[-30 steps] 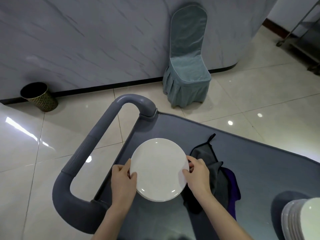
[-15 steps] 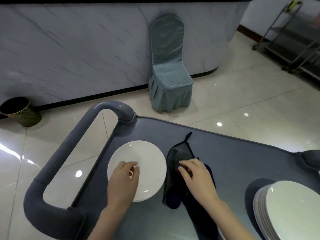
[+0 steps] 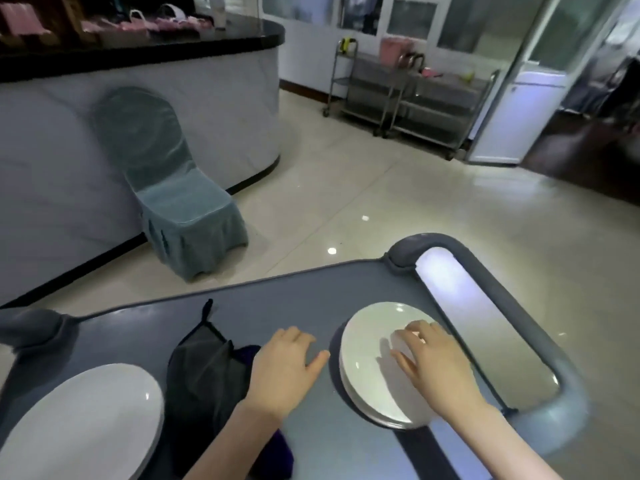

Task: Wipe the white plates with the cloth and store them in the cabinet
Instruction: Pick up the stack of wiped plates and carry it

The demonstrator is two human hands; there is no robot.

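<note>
Left of the fingers, one round white ceramic plate (image 3: 79, 420) lies on the grey plastic cart (image 3: 311, 296), just beside the crumpled dark grey cloth (image 3: 204, 368). Left hand (image 3: 284, 368): fingers spread and released, holding nothing, just right of the cloth. Right hand (image 3: 433, 365): fingers relaxed, lying on top of a stack of white plates (image 3: 363, 379). Judged progress: early. The stack awaits wiping, nothing is stored, and no cabinet is in view.

A grey cart (image 3: 294, 306) with a looped handle stands on a glossy tiled floor (image 3: 381, 188). A chair (image 3: 180, 209) in a teal cover stands against a curved counter (image 3: 225, 88) with a black top. Steel trolleys (image 3: 408, 95) stand near a door (image 3: 512, 109).
</note>
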